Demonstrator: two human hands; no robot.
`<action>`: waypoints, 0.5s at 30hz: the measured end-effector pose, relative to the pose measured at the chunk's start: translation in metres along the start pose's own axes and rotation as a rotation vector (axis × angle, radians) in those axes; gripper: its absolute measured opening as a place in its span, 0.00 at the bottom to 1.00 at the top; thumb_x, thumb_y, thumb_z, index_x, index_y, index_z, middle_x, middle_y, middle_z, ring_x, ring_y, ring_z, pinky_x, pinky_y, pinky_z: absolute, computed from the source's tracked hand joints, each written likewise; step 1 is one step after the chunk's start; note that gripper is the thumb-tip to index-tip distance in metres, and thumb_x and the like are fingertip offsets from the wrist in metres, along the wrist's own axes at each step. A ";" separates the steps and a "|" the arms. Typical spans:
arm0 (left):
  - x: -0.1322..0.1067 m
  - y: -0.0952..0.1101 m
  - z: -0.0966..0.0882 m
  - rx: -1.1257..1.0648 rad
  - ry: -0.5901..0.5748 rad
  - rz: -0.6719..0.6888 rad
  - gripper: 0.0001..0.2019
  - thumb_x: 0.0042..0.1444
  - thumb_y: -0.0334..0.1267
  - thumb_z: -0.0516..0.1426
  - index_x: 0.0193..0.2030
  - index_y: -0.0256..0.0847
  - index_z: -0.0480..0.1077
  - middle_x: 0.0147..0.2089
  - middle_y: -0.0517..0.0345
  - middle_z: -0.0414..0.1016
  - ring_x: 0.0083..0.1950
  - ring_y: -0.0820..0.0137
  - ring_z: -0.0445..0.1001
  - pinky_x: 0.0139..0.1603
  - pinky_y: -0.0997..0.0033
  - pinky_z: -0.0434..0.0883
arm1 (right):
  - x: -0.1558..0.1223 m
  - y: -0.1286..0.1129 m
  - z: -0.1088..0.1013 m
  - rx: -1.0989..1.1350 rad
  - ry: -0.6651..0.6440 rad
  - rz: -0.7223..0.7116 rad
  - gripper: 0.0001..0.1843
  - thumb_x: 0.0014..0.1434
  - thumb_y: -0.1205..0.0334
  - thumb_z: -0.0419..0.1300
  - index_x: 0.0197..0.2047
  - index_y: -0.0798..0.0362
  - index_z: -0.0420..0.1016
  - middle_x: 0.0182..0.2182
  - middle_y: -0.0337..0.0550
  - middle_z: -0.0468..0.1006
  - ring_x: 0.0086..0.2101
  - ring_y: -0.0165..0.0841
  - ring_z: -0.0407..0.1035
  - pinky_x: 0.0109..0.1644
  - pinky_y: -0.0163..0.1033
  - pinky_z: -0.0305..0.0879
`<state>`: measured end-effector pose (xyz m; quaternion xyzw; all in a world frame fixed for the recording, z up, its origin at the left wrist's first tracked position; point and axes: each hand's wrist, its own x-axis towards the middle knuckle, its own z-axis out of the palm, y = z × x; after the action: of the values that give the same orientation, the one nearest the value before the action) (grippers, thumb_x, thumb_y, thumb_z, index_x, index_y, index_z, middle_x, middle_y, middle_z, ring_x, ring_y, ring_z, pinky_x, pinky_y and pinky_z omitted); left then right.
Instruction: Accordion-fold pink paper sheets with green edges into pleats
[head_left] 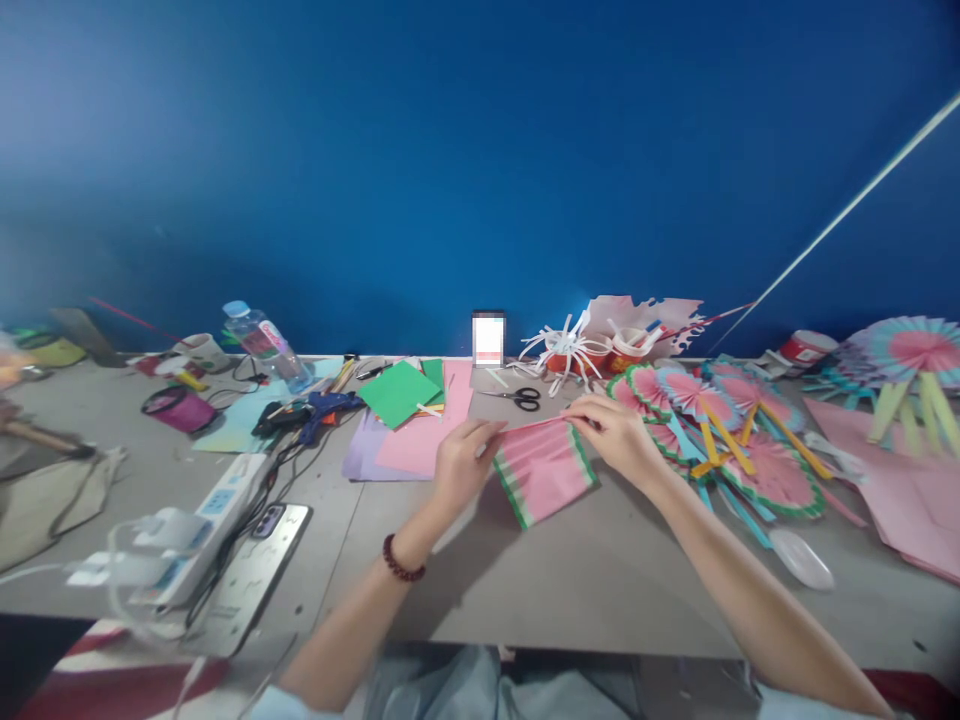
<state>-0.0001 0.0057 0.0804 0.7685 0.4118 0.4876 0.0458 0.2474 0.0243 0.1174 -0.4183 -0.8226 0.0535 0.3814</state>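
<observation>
A pink paper sheet with green and white edges (546,470) hangs tilted above the grey table. Its upper edge looks folded into a narrow strip. My left hand (466,462) pinches the left end of that edge, and a dark beaded bracelet circles the wrist. At the right end, my right hand (609,428) pinches the same edge between thumb and fingers. Black-handled scissors (523,398) lie just beyond the sheet. Several pleated paper fans (776,470) in pink, green and blue lie to the right of my right hand.
Green paper (401,392) and pink paper (420,440) lie left of centre. A power strip (217,520) with plugs and a phone (259,575) sit at the left front. A water bottle (270,345) leans behind them. A white mouse-shaped object (801,558) is at right.
</observation>
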 end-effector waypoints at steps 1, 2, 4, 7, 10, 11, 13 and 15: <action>0.008 0.001 -0.003 0.051 0.019 0.044 0.09 0.64 0.35 0.53 0.41 0.39 0.75 0.35 0.53 0.78 0.36 0.70 0.76 0.37 0.71 0.72 | 0.003 -0.002 0.000 -0.008 0.039 -0.024 0.11 0.63 0.63 0.54 0.36 0.51 0.79 0.36 0.44 0.80 0.37 0.33 0.75 0.43 0.38 0.72; 0.015 0.003 -0.006 0.101 0.036 0.090 0.09 0.64 0.34 0.53 0.39 0.39 0.76 0.35 0.53 0.77 0.37 0.69 0.75 0.37 0.70 0.71 | 0.007 -0.004 -0.001 -0.023 0.087 -0.042 0.12 0.63 0.62 0.54 0.35 0.51 0.79 0.36 0.44 0.80 0.38 0.33 0.75 0.43 0.38 0.72; 0.026 0.004 -0.012 0.236 0.131 0.183 0.08 0.62 0.32 0.55 0.38 0.40 0.76 0.34 0.54 0.76 0.37 0.69 0.73 0.38 0.69 0.69 | 0.012 -0.010 -0.002 -0.075 0.199 -0.058 0.12 0.64 0.62 0.53 0.36 0.50 0.79 0.37 0.45 0.80 0.39 0.34 0.75 0.46 0.39 0.71; 0.029 0.002 -0.020 0.363 0.237 0.348 0.08 0.60 0.31 0.57 0.43 0.44 0.75 0.34 0.55 0.75 0.37 0.69 0.73 0.42 0.67 0.66 | 0.012 -0.016 -0.002 -0.170 0.323 -0.071 0.12 0.64 0.63 0.53 0.38 0.50 0.79 0.38 0.47 0.80 0.41 0.35 0.75 0.49 0.41 0.70; 0.016 -0.006 -0.021 0.391 0.218 0.467 0.12 0.59 0.30 0.58 0.47 0.47 0.73 0.35 0.57 0.75 0.38 0.70 0.73 0.46 0.67 0.65 | 0.000 -0.015 0.007 -0.193 0.310 -0.085 0.12 0.63 0.64 0.54 0.39 0.50 0.79 0.39 0.48 0.81 0.41 0.36 0.75 0.50 0.42 0.69; 0.009 -0.009 -0.019 0.418 0.188 0.472 0.12 0.59 0.29 0.57 0.48 0.46 0.73 0.36 0.56 0.75 0.39 0.69 0.73 0.47 0.66 0.65 | -0.006 -0.013 0.013 -0.174 0.269 -0.080 0.11 0.63 0.64 0.54 0.39 0.51 0.79 0.39 0.49 0.81 0.42 0.36 0.74 0.50 0.42 0.69; -0.007 -0.015 -0.012 0.469 0.089 0.453 0.09 0.59 0.28 0.56 0.45 0.42 0.72 0.37 0.55 0.75 0.39 0.68 0.73 0.46 0.65 0.65 | -0.021 -0.007 0.027 -0.118 0.174 -0.058 0.13 0.63 0.65 0.53 0.37 0.51 0.79 0.38 0.49 0.81 0.40 0.37 0.75 0.48 0.41 0.69; -0.024 -0.020 -0.002 0.481 -0.075 0.378 0.06 0.60 0.27 0.54 0.40 0.39 0.71 0.34 0.55 0.74 0.37 0.68 0.71 0.42 0.65 0.65 | -0.036 0.001 0.043 -0.071 0.013 -0.017 0.13 0.64 0.64 0.52 0.38 0.50 0.79 0.40 0.49 0.81 0.41 0.37 0.74 0.49 0.42 0.69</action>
<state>-0.0180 0.0020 0.0546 0.8377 0.3633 0.3473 -0.2137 0.2321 0.0088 0.0662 -0.4252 -0.8249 0.0183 0.3720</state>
